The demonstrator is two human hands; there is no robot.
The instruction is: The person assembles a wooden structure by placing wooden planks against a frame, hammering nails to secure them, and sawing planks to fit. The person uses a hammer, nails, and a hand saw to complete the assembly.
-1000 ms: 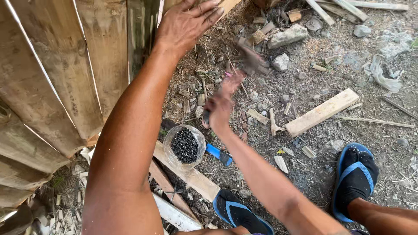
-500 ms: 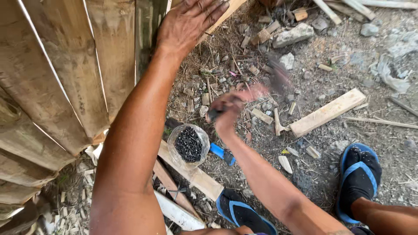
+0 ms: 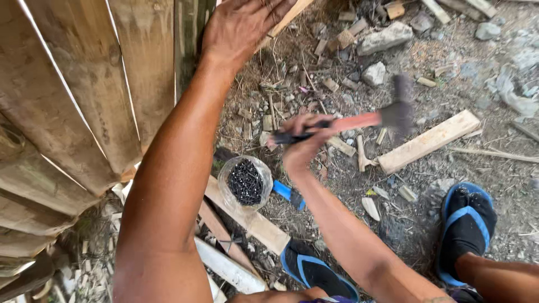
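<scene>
Hammer (image 3: 359, 119) up in the right hand (image 3: 302, 143), that's what I'm watching — orange-red handle with a dark grip end, dark metal head blurred out to the right of the fist. I see the fingers wrapped shut around the grip, the forearm rising from the lower right corner of my view. Below that hand is rough dirt ground (image 3: 483, 168) littered with stones, grey rubble and wood offcuts. I can pick out a pale flat plank piece (image 3: 429, 141) lying just right of the hammer head, well below it on the dirt. Left of the right hand sits an open clear bag of dark nails (image 3: 245, 181), a spiky black heap, resting on a long wooden batten (image 3: 264, 227). Beside the bag, just under the wrist, I spot a short blue handle (image 3: 287, 193). Further up, my left hand (image 3: 241, 25) is spread flat, palm down, pressed on a slanting strip of wood (image 3: 283, 21) against the fence boards (image 3: 73, 95) — weathered, brownish, overlapping planks with bright gaps between. The left arm runs straight and long up from the bottom edge. Near the right elbow I see two feet in blue-and-black sandals (image 3: 466, 224), planted on the dirt
</scene>
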